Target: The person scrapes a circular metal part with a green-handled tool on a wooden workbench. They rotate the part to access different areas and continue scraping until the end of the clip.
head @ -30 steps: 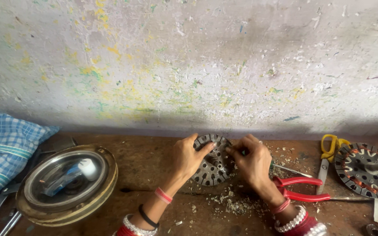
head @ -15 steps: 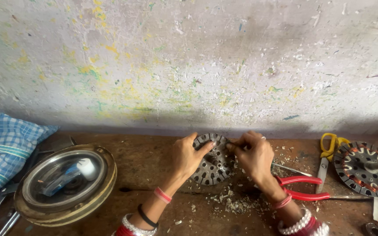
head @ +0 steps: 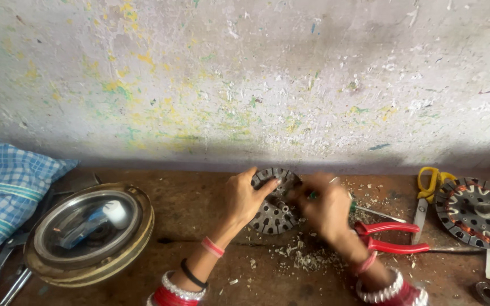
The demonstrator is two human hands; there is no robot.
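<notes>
A round grey slotted metal motor core (head: 273, 211) lies on the brown wooden bench (head: 188, 204) near the wall. My left hand (head: 241, 198) rests on its left rim and holds it steady. My right hand (head: 324, 205) is closed at the core's right edge, blurred, around a thin tool with a green part (head: 312, 195) between the fingers. Pale scraps (head: 304, 258) litter the bench just in front of the core.
Red-handled pliers (head: 389, 237) lie right of my right hand. Yellow-handled scissors (head: 428, 190) and a second wound core (head: 476, 205) sit at far right. At left stands a steel bowl (head: 89, 233) with small items, grey pliers (head: 1, 272) and a blue checked cloth (head: 7, 190).
My right hand has shifted slightly at the core's right edge and is blurred by motion. The left hand and the core stay where they were.
</notes>
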